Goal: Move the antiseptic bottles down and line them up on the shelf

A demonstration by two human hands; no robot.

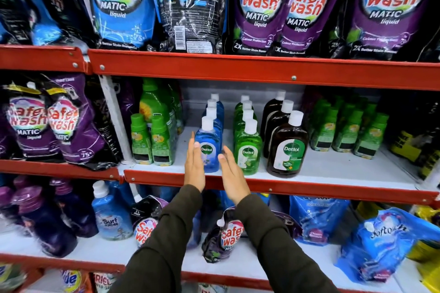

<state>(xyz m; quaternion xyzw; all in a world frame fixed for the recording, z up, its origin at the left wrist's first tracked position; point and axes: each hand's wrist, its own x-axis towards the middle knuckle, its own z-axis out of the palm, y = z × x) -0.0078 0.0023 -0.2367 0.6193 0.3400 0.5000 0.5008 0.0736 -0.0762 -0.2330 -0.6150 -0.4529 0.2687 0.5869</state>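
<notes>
Three rows of Dettol antiseptic bottles stand front to back on the white middle shelf [333,171]: several blue bottles [209,147], several green bottles [247,150] and three brown bottles [287,150], all with white caps. My left hand [194,164] is flat and open against the left side of the front blue bottle. On the bottle's right side, in the gap before the green row, my right hand [231,173] is open too. Neither hand grips anything. Both arms wear dark olive sleeves.
Small green bottles [152,140] stand to the left of the Dettol rows and more green bottles [350,126] to the right. Safewash pouches [259,7] fill the shelf above. Red shelf rails [262,69] run across. Below lie pouches and detergent bottles [109,214].
</notes>
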